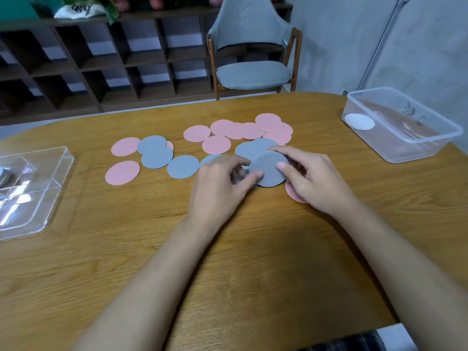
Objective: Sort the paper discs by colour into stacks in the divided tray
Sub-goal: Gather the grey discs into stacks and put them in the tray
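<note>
Pink discs (216, 144) and grey discs (182, 166) lie scattered across the middle of the wooden table (228, 262). My left hand (220, 188) and my right hand (311, 178) together hold a small stack of grey discs (268, 172) by its edges, just above the table. My right hand partly covers a pink disc (293, 195). The clear divided tray (33, 188) stands at the left edge, far from both hands; something dark lies in its far left compartment, cut off by the frame.
A clear plastic tub (402, 125) with a white disc (359, 122) inside stands at the back right. A grey padded chair (253, 72) and dark wooden shelving (101, 59) are behind the table. The near table edge curves at bottom right.
</note>
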The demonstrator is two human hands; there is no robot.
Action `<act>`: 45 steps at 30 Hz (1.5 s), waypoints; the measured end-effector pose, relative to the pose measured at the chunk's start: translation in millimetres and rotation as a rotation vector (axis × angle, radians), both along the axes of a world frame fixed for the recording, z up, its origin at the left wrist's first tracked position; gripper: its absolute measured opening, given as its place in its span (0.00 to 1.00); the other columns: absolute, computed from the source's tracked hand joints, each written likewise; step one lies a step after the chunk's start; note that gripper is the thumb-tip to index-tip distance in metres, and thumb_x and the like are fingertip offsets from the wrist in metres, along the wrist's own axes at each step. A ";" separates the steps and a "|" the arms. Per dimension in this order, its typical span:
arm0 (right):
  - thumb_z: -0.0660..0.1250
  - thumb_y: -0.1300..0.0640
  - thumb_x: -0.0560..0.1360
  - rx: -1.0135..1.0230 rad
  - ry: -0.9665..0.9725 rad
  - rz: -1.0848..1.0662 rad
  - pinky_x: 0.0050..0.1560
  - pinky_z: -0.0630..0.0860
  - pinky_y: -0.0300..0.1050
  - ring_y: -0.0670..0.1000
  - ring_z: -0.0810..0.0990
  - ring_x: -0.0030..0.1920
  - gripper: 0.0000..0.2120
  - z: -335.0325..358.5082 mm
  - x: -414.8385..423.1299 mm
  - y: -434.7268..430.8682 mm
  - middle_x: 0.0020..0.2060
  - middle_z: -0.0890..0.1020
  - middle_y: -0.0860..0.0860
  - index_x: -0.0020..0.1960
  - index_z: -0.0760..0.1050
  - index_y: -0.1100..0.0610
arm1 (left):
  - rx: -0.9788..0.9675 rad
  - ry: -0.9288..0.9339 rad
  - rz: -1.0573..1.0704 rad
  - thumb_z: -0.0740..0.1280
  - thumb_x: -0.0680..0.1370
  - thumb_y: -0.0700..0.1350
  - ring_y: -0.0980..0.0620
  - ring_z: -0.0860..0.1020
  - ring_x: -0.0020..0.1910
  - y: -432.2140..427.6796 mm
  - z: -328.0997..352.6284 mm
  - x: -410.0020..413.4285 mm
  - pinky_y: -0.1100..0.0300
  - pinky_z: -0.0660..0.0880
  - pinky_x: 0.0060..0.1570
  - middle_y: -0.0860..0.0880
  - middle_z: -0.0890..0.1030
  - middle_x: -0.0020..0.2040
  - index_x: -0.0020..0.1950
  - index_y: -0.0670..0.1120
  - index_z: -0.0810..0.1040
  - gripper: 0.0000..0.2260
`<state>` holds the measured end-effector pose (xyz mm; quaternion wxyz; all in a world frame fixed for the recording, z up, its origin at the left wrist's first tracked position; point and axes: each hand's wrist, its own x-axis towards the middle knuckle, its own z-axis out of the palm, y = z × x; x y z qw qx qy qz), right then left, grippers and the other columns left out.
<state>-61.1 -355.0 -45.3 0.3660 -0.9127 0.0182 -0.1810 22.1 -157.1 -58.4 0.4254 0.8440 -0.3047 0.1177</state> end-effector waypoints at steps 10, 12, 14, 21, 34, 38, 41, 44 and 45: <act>0.64 0.56 0.83 0.058 -0.036 -0.106 0.48 0.77 0.49 0.50 0.80 0.43 0.14 0.4 1.6 -13.8 0.47 0.83 0.49 0.68 0.77 0.47 | 0.292 -0.053 -0.120 0.74 0.75 0.61 0.54 0.77 0.56 11.1 -2.5 9.3 0.51 0.78 0.55 0.57 0.85 0.55 0.61 0.52 0.84 0.19; 0.63 0.56 0.83 0.053 -0.027 -0.115 0.48 0.78 0.48 0.48 0.80 0.43 0.14 -0.7 2.3 -13.3 0.48 0.83 0.48 0.68 0.76 0.47 | 0.332 -0.115 -0.157 0.72 0.78 0.58 0.54 0.77 0.53 12.1 0.1 7.9 0.50 0.78 0.51 0.56 0.85 0.51 0.59 0.51 0.84 0.14; 0.63 0.55 0.84 0.053 -0.026 -0.119 0.49 0.79 0.49 0.48 0.80 0.43 0.15 -0.8 2.6 -12.0 0.48 0.83 0.48 0.69 0.76 0.48 | 0.365 -0.203 -0.204 0.69 0.82 0.54 0.52 0.78 0.50 12.9 3.7 4.6 0.49 0.78 0.46 0.55 0.85 0.46 0.56 0.51 0.84 0.10; 0.63 0.56 0.83 0.105 -0.066 -0.130 0.51 0.79 0.58 0.54 0.81 0.42 0.14 -3.0 5.2 -15.1 0.47 0.83 0.50 0.67 0.76 0.47 | 0.183 -0.391 -0.180 0.67 0.83 0.44 0.49 0.82 0.45 10.4 9.8 -1.7 0.53 0.79 0.42 0.51 0.85 0.47 0.59 0.47 0.82 0.07; 0.63 0.58 0.83 0.147 -0.035 -0.082 0.54 0.80 0.57 0.50 0.83 0.39 0.16 0.3 3.8 -6.1 0.46 0.83 0.52 0.69 0.76 0.46 | -0.108 -0.070 -0.143 0.71 0.77 0.37 0.57 0.81 0.44 5.9 10.8 -4.2 0.61 0.79 0.48 0.56 0.84 0.45 0.62 0.50 0.82 0.15; 0.62 0.59 0.84 0.185 -0.018 -0.039 0.50 0.82 0.54 0.49 0.83 0.39 0.17 2.0 1.3 0.9 0.42 0.83 0.47 0.70 0.78 0.45 | -0.174 0.034 -0.119 0.74 0.78 0.38 0.53 0.82 0.45 1.6 8.2 -4.2 0.68 0.78 0.42 0.53 0.83 0.44 0.62 0.49 0.83 0.14; 0.59 0.58 0.85 0.183 0.020 -0.006 0.45 0.82 0.53 0.51 0.82 0.39 0.18 1.0 0.9 6.5 0.38 0.82 0.49 0.71 0.77 0.45 | -0.154 0.064 -0.068 0.77 0.77 0.41 0.56 0.80 0.42 -1.6 2.4 -2.4 0.73 0.73 0.42 0.52 0.82 0.43 0.63 0.48 0.83 0.15; 0.57 0.58 0.86 0.152 0.049 0.024 0.44 0.81 0.51 0.48 0.81 0.40 0.19 1.1 1.5 7.9 0.40 0.81 0.50 0.73 0.75 0.46 | -0.118 0.029 -0.006 0.77 0.77 0.46 0.57 0.79 0.42 -1.1 -0.5 -0.5 0.75 0.70 0.43 0.53 0.82 0.42 0.62 0.48 0.85 0.13; 0.57 0.57 0.87 0.132 0.058 0.033 0.47 0.79 0.45 0.44 0.80 0.42 0.19 1.4 1.2 8.4 0.42 0.81 0.46 0.75 0.73 0.46 | -0.120 0.017 0.004 0.77 0.77 0.47 0.56 0.79 0.41 -0.8 -0.2 -0.4 0.75 0.69 0.43 0.52 0.82 0.41 0.60 0.48 0.86 0.12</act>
